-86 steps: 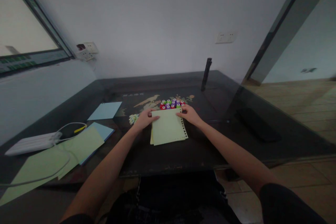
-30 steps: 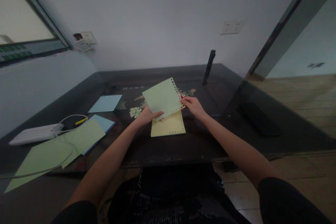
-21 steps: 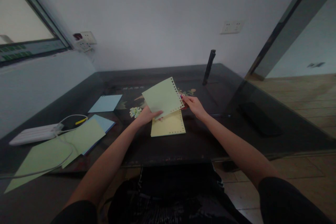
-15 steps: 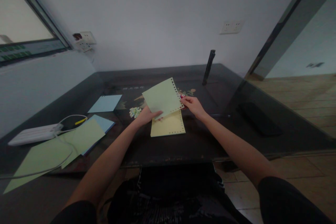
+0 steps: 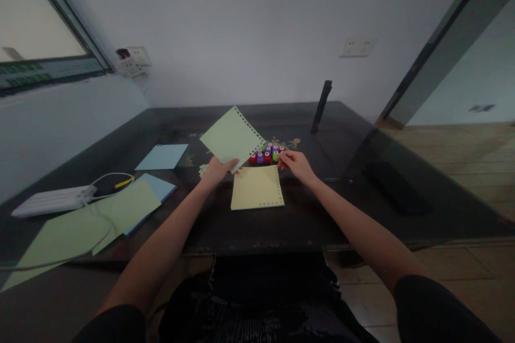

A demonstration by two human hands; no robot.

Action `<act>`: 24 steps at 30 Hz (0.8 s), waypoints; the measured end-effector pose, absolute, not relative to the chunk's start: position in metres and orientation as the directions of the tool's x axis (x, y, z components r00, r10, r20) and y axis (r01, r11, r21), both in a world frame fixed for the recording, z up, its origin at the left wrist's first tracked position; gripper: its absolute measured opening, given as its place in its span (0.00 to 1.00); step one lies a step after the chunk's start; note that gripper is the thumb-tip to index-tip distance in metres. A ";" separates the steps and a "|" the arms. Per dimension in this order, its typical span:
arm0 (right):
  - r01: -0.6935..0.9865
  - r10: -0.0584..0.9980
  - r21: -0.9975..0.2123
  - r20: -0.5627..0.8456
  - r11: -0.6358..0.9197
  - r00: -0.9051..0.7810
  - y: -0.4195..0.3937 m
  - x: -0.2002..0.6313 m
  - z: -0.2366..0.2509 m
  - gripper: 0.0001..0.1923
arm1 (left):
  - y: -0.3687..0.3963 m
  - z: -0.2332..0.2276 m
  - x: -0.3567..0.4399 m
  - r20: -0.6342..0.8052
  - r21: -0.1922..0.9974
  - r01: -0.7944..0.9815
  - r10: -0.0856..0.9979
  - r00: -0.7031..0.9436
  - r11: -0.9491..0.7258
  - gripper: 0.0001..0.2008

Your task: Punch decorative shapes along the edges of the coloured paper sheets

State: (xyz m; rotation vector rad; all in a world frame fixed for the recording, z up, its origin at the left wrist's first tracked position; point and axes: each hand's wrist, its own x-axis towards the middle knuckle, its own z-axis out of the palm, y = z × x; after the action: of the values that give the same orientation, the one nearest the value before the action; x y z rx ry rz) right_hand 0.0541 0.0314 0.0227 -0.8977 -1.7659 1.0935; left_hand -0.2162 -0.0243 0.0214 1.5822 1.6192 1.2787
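Observation:
My left hand (image 5: 217,172) pinches a pale green paper sheet (image 5: 231,139) by its lower corner, thumb on top. The sheet is tilted, with a row of small holes along its upper right edge. Below it lies a pale yellow paper stack (image 5: 257,188), with small holes along its right side and lower right edge. My right hand (image 5: 295,165) is at the right end of a cluster of small red, purple and green craft punches (image 5: 266,154). Its fingers are closed together, and whatever they hold is hidden.
On the left lie a light blue sheet (image 5: 162,157), more green sheets (image 5: 129,209) and a white power strip (image 5: 54,201) with a cable. A black upright stick-like object (image 5: 322,107) stands at the back right. A dark flat object (image 5: 396,187) lies at the right.
The green sheet has moved left and turned, uncovering the punches and more of the yellow stack. My right hand has come away from the sheet's edge.

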 end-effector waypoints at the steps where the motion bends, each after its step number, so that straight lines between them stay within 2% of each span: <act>1: 0.175 0.874 -0.906 0.298 0.386 -0.384 0.031 0.054 0.022 0.16 | -0.024 0.022 -0.216 0.250 0.886 0.440 0.949 -0.194 -0.144 0.12; 7: 0.461 0.820 -0.684 0.406 0.566 -0.403 0.035 0.045 0.018 0.08 | -0.032 0.031 -0.205 0.234 0.923 0.356 0.946 -0.226 -0.143 0.10; 12: 0.616 0.797 -0.506 0.404 0.604 -0.449 0.050 0.027 0.021 0.06 | -0.034 0.032 -0.201 0.209 0.952 0.260 0.962 -0.175 -0.159 0.11; 18: 0.794 0.802 -0.208 0.348 0.571 -0.486 0.061 0.013 0.027 0.16 | -0.034 0.034 -0.201 0.209 0.957 0.236 0.963 -0.169 -0.166 0.13; 24: 0.804 0.785 -0.065 0.274 0.591 -0.555 0.070 0.008 0.032 0.18 | -0.036 0.036 -0.199 0.180 0.961 0.238 0.971 -0.155 -0.140 0.13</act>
State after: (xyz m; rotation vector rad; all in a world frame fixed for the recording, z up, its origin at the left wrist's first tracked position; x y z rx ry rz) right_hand 0.0077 0.0696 0.0319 -1.3041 -2.5479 -0.0975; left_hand -0.1989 -0.0365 0.0355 1.4141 1.4312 1.3482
